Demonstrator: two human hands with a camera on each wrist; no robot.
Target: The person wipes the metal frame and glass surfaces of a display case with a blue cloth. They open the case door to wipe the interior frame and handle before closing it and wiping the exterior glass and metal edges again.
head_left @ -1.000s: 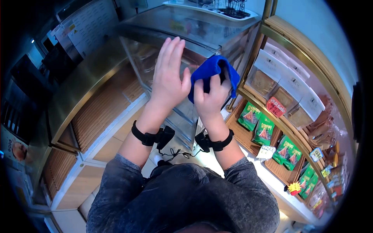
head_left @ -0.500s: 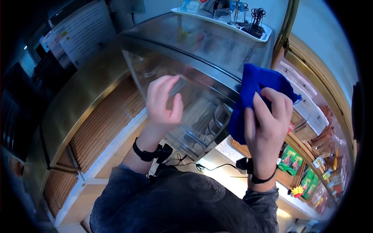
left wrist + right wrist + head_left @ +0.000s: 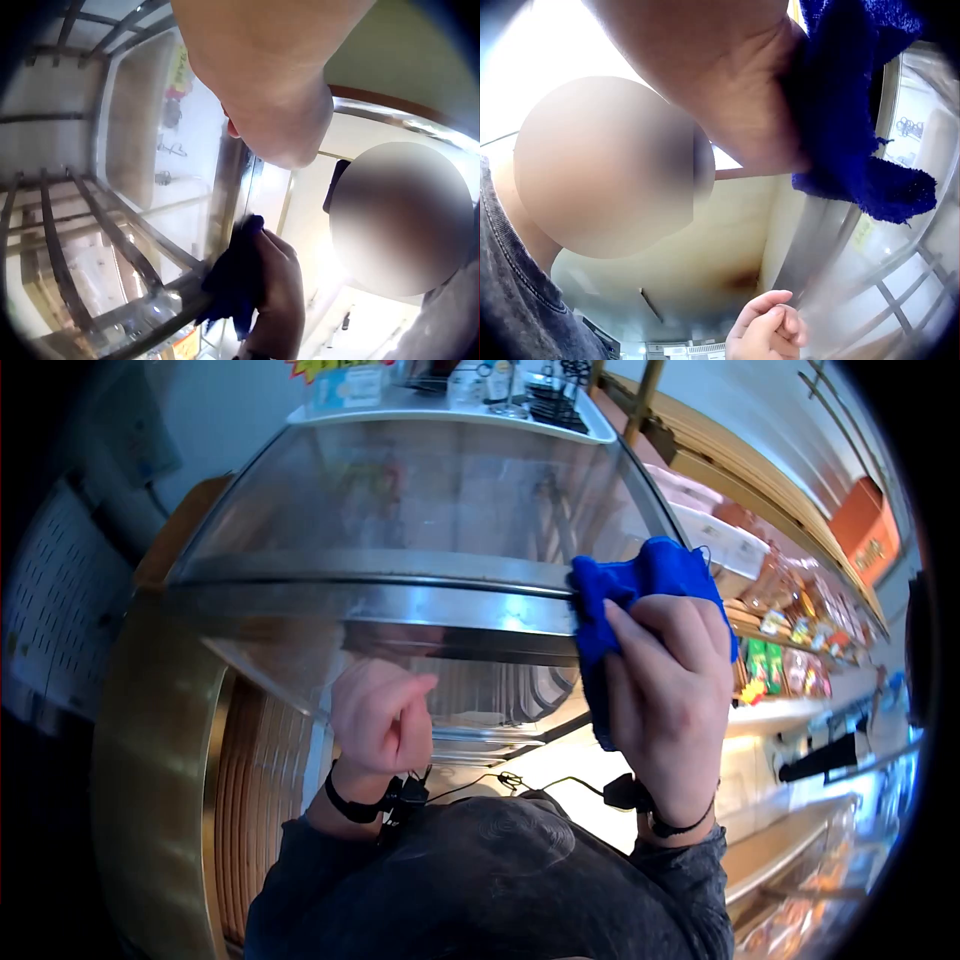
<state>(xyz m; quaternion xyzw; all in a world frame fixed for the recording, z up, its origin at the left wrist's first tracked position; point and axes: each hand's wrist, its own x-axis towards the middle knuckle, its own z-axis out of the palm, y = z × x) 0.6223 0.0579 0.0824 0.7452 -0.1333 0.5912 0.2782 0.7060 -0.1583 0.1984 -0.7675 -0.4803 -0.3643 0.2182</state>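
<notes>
My right hand (image 3: 675, 705) grips a blue cloth (image 3: 655, 572), fingers bent into its folds, at the right end of a glass display case's metal front edge (image 3: 400, 603). In the right wrist view the cloth (image 3: 840, 112) hangs in fuzzy folds beside the palm. My left hand (image 3: 375, 715) holds nothing; it hovers in front of the case, left of the cloth, its fingers loosely curled. The right wrist view shows those bent fingers of the left hand (image 3: 769, 330) too. Through the glass, the left wrist view shows metal rack bars (image 3: 64, 262).
A white tray (image 3: 400, 414) with black wire-like items stands on top of the case. To the right are shelves of packaged goods (image 3: 790, 595). A brass-coloured counter (image 3: 155, 760) with a slatted wooden front runs along the left. A cable (image 3: 470, 785) links both wrist cameras.
The right hand has carried the cloth rightward from beside the left hand to the case's front right corner. My left hand has lowered and its fingers have curled. The view has turned right.
</notes>
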